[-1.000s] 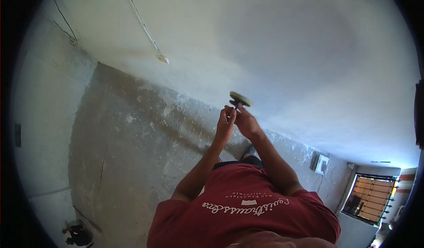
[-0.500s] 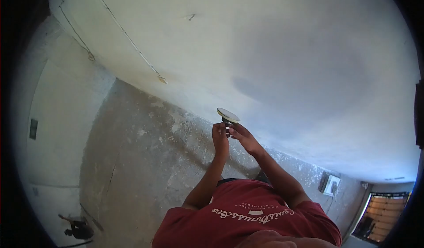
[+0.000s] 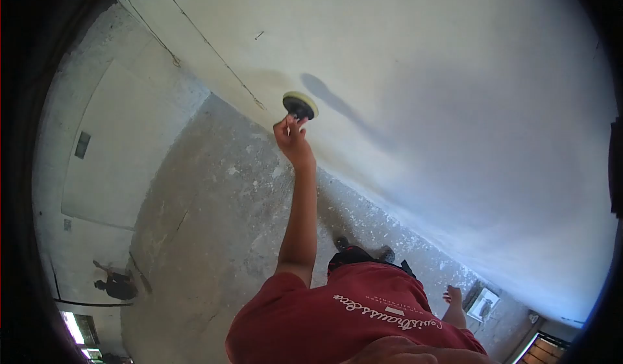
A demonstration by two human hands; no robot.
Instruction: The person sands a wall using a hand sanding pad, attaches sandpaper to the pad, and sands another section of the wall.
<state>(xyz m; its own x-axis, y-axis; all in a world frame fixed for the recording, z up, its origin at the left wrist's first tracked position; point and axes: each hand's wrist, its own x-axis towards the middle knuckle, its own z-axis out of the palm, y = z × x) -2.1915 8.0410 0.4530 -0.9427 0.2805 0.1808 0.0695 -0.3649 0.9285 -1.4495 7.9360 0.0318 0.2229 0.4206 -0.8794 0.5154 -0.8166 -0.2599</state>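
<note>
My left hand (image 3: 293,133), with its arm stretched forward, grips a round sanding pad (image 3: 300,106) by the stub at its back. The pad has a black back and a yellowish rim, and its face is turned toward the white wall (image 3: 402,98). Whether the pad touches the wall I cannot tell; its shadow falls on the wall beside it. Low on the right, my right hand (image 3: 452,295) hangs beside my body with fingers apart and nothing visible in it. It appears near a white tray-like object (image 3: 483,305).
A stained grey floor (image 3: 214,202) stretches along the wall's foot. Thin cable lines (image 3: 207,45) run over the wall, and a small nail-like piece (image 3: 259,35) sticks out. Another person (image 3: 119,286) is at the far left. A barred opening (image 3: 542,351) shows at lower right.
My left hand has carried the sanding pad up and left, toward the wall. My right hand has let go of it and dropped to my right side. The view has turned somewhat.
</note>
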